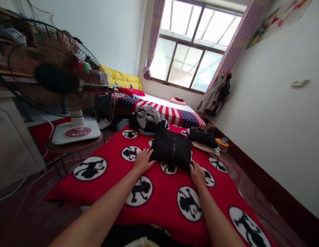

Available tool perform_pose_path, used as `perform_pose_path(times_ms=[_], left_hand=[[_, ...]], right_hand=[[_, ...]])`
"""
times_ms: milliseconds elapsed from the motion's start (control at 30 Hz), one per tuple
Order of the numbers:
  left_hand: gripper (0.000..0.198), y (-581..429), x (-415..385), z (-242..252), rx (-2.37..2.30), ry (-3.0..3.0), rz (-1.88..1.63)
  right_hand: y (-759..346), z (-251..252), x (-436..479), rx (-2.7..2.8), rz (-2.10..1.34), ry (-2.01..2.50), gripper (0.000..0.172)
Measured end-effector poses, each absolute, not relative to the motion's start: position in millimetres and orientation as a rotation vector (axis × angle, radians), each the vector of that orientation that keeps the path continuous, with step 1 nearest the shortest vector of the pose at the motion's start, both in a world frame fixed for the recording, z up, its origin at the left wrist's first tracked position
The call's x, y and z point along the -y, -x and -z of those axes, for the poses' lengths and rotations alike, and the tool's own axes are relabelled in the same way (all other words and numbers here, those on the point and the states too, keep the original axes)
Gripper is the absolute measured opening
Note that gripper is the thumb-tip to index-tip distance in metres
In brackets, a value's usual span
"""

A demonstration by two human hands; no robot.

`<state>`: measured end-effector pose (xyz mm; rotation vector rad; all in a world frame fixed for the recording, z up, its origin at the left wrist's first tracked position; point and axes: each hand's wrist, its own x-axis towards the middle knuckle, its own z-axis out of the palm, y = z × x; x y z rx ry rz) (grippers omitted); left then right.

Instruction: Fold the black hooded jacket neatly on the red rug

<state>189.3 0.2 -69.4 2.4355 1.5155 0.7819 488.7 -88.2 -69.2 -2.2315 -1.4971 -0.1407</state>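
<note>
A folded black garment lies on a red blanket printed with white circles and black monkey figures. Down the garment's middle runs a pale line like a zipper. My left hand rests at its left edge, fingers stretched out and apart, fingertips touching the cloth. At the lower right corner is my right hand, its fingers extended along the edge and partly hidden from view. Neither hand lifts the garment.
Behind the garment sits a heap of grey and black clothes. Folded clothes lie to the right, beside a yellow stool. A fan stands on a round stool at left. Another bed is under the window.
</note>
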Motion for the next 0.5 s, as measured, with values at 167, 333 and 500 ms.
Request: perform_pose_path(times_ms=[167, 333, 500], left_hand=[[0.047, -188, -6, 66, -1.456, -2.376, -0.938], [0.026, -192, -10, 57, -1.457, -2.234, -1.053], [0.025, -193, -12, 56, -1.467, -2.192, -1.065]], right_hand=[[-487, 63, 94, 1.419, 0.297, 2.065, 0.053], [-441, 45, 95, 1.829, 0.638, 1.793, 0.059], [-401, 32, 61, 1.992, 0.524, 2.014, 0.082]])
